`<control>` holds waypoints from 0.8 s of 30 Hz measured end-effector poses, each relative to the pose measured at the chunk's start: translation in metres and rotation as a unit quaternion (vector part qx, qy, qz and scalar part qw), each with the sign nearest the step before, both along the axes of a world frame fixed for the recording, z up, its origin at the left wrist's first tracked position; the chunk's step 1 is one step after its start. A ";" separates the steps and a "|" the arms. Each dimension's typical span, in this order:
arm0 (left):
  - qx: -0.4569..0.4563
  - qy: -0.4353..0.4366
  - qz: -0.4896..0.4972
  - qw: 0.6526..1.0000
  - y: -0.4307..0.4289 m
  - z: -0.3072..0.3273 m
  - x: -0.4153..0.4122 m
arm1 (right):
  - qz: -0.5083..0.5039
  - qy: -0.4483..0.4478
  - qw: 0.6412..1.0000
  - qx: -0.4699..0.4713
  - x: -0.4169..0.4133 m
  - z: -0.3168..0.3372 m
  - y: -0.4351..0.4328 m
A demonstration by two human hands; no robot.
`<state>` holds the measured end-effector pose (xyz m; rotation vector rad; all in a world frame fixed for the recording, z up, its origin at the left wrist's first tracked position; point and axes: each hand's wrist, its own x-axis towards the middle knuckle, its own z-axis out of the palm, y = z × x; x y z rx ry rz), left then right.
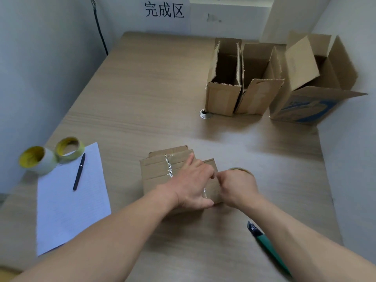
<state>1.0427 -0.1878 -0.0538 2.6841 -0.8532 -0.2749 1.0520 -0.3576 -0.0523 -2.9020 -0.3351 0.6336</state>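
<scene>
Ideally, with the left hand [191, 184] pressing flat-fingered on the cardboard box [158, 176] at the near middle of the table [142, 98] and the right hand [236, 187] curled round the tape roll [241, 170], pull the strip taut along the seam, minding the utility knife [262, 239] by the right forearm.

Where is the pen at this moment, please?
In the head view, the pen lies on the white paper at the left side of the table, just beside a tape roll.
</scene>
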 end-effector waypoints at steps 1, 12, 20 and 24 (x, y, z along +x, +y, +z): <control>0.011 -0.001 0.006 1.000 -0.001 0.000 -0.001 | -0.002 -0.017 1.000 -0.017 0.001 -0.002 -0.006; 0.072 0.013 0.121 0.990 -0.029 0.004 -0.001 | -0.356 -0.099 0.896 0.247 -0.010 -0.002 -0.028; -0.349 -0.126 0.332 0.867 0.026 0.015 -0.025 | -0.468 -0.119 0.775 0.408 -0.025 0.009 0.016; -0.248 -0.077 0.478 0.839 0.055 0.001 -0.074 | -0.465 -0.155 0.773 0.403 -0.024 0.007 0.046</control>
